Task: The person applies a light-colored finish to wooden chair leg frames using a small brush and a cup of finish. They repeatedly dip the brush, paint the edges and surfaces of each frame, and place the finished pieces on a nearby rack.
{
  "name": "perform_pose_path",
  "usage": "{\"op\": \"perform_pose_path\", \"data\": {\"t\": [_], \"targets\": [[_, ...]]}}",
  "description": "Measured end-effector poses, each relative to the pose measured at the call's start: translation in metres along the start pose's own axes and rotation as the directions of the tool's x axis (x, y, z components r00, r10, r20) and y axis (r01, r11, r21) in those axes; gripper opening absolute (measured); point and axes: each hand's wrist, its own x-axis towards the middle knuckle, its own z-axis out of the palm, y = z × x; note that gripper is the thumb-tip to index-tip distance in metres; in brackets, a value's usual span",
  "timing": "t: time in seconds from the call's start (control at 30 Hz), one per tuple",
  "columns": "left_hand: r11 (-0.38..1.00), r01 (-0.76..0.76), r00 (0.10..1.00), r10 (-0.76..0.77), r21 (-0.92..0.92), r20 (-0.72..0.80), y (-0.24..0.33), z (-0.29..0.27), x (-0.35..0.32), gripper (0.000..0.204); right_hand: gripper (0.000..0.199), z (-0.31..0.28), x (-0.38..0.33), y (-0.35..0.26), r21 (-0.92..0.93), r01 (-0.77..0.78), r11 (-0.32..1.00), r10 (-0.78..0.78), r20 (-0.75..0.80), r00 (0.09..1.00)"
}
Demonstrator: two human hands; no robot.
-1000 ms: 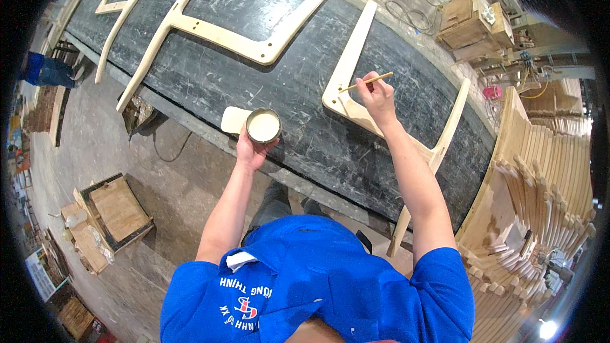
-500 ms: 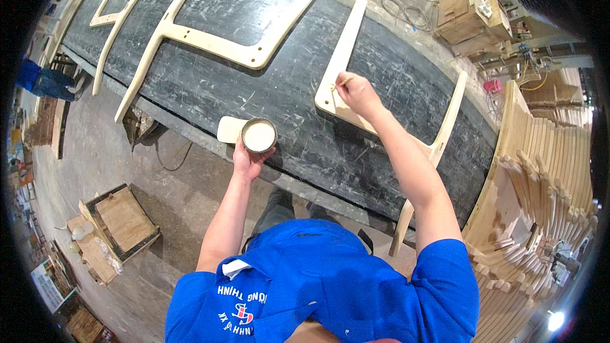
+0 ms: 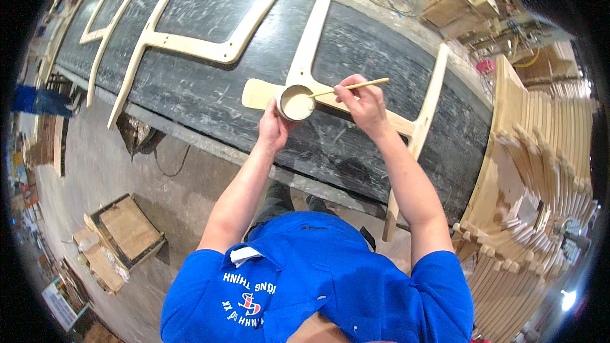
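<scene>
The left hand [image 3: 273, 128] gripped one cup [image 3: 297, 105], one flat piece [image 3: 259, 93] left of its fingers; the right hand [image 3: 367, 111] pinched one stick [image 3: 327, 93], tip at the cup's mouth. Past the fingers, three wooden frames [image 3: 190, 44] lay on one table [image 3: 210, 101], the cup hiding part of the nearest.

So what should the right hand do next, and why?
Probably lift the stick out and bring it to the frame: the right hand has its tip inside the cup of cream paste, which the left hand holds near the frame's corner.
</scene>
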Motion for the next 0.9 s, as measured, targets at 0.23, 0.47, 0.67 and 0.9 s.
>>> {"op": "perform_pose_path", "data": {"t": [0.23,0.47,0.67,0.9], "targets": [[0.992,0.115,0.987,-0.119,0.047,0.11,-0.062,0.067,-0.008,0.048,0.013,-0.046,-0.064,0.049,0.715,-0.247,0.654,0.49,-0.152,0.858],[0.991,0.129,0.979,-0.132,0.029,0.153,-0.106,0.081,-0.001,0.051,0.006,-0.089,-0.122,0.074,0.909,-0.055,0.413,0.499,-0.176,0.848],[0.983,0.175,0.959,-0.181,0.048,0.218,-0.146,0.113,0.012,0.049,0.014,-0.082,-0.138,0.103,0.957,-0.085,0.279,0.756,-0.164,0.633],[0.982,0.183,0.968,-0.186,0.036,0.166,-0.141,0.092,0.016,0.048,0.016,-0.121,-0.126,0.098,0.735,-0.052,0.677,0.504,-0.41,0.76]]}}
